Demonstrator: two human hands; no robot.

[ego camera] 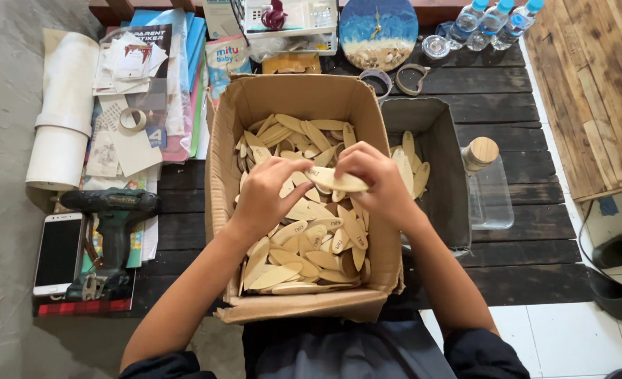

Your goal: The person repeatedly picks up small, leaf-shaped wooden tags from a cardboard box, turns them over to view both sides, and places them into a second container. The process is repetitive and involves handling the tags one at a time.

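An open cardboard box sits in front of me, filled with several flat oval wooden pieces. Both my hands are over the box. My left hand and my right hand together pinch one oval wooden piece by its ends, holding it flat above the pile. To the right stands a grey metal tray holding a few more of the same ovals.
A glass bottle with a cork lid stands right of the tray. A green cordless drill and a white phone lie at left, with paper rolls, tape and sticker sheets behind. Water bottles and a round blue clock are at the back.
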